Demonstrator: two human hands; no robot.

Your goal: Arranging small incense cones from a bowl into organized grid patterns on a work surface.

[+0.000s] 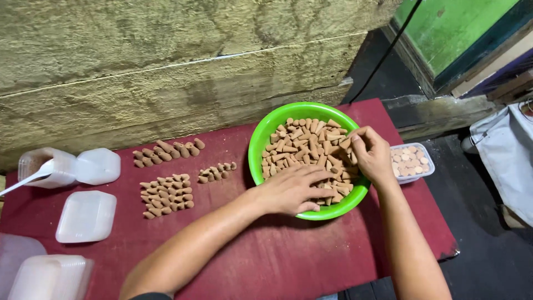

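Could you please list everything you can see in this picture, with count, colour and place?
Round green plastic bowl: one, bright green, centre-right of the table.
Small tan cone-shaped pieces in the bowl: many, light brown, heaped loosely.
Cone pieces laid out on the table: three groups, light brown, left of the bowl.
Small clear rectangular tub filled with cones: one, at the table's right edge.
Clear hinged plastic box: one, open, far left, with a white spoon in it.
White square lids and tubs: several, front left.
Dark red table: one, under everything.
Rough yellowish wall: behind the table.
Left hand: over the bowl's near rim, on the cones.
Right hand: at the bowl's right side, pinching cones.
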